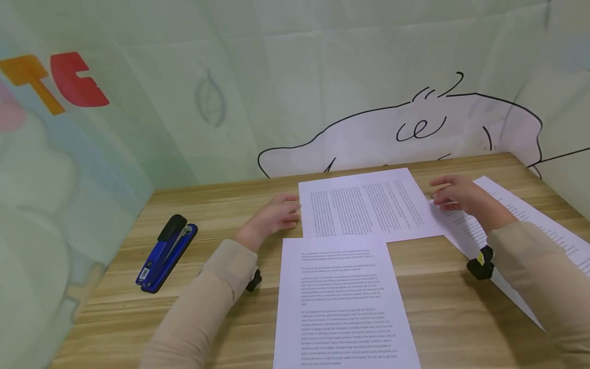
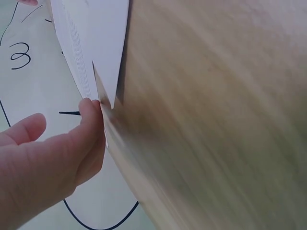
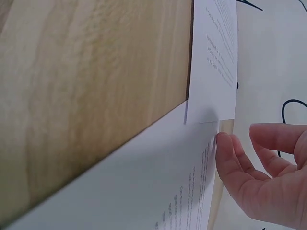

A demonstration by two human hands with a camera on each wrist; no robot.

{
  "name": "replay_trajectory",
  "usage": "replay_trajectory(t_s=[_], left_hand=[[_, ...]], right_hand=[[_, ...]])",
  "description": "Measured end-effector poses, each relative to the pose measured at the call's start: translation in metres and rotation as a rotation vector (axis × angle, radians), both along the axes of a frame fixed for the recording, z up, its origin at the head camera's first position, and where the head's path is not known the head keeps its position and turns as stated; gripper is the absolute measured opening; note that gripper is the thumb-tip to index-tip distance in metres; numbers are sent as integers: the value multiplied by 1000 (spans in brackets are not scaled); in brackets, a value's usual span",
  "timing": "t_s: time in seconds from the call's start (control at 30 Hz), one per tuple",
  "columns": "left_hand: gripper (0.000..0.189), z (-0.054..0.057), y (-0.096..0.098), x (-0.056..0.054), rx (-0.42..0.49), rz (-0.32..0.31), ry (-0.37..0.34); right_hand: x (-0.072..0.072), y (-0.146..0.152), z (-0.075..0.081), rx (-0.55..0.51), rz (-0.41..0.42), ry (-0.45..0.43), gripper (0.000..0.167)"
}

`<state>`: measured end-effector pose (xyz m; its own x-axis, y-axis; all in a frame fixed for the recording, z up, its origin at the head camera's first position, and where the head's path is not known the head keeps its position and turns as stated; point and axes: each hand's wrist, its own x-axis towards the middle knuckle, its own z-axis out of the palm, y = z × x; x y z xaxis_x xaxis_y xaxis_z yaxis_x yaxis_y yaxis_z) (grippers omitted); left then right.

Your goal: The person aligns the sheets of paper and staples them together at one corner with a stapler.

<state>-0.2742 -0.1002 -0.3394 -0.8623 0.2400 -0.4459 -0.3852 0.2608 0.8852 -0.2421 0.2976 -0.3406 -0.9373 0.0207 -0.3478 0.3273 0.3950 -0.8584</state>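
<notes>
A printed sheet (image 1: 364,205) lies sideways at the back of the table, its text lines running away from me. My left hand (image 1: 278,214) is at its left edge, fingers bent loosely with the fingertips right at the paper; in the left wrist view the thumb stands apart from the fingers (image 2: 91,115). Beyond the sheet's right edge is my right hand (image 1: 461,197), gently curved over the corner of another printed sheet (image 1: 465,233). The right wrist view shows a gap between thumb and fingers (image 3: 228,153), with nothing gripped. Nearer me, an upright printed sheet (image 1: 341,302) meets the sideways one.
A blue and black stapler (image 1: 167,253) rests on the wooden table (image 1: 221,210) at the left. Behind the table hangs a pale printed cloth (image 1: 184,102) with line drawings and coloured letters. The right sheet runs beneath my right forearm.
</notes>
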Motion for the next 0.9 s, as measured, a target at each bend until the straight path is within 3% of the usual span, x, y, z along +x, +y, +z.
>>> replay_trajectory(t_s=[0.33,0.57,0.73,0.9], left_hand=[[43,0,8,1,36,67,-36],[43,-2,10,-1,105,118,-66],[46,-4,12,-2,168,156,-83],[48,-9,15,-3,179,131,-44]], right_hand=[[-2,-2,0,-99,-55,-40,54],[-3,-3,-1,-162,-141,-69,54],[-3,-2,-1,-244,-203,-92,48],[-4,-2,-2,-344,-254,-124,32]])
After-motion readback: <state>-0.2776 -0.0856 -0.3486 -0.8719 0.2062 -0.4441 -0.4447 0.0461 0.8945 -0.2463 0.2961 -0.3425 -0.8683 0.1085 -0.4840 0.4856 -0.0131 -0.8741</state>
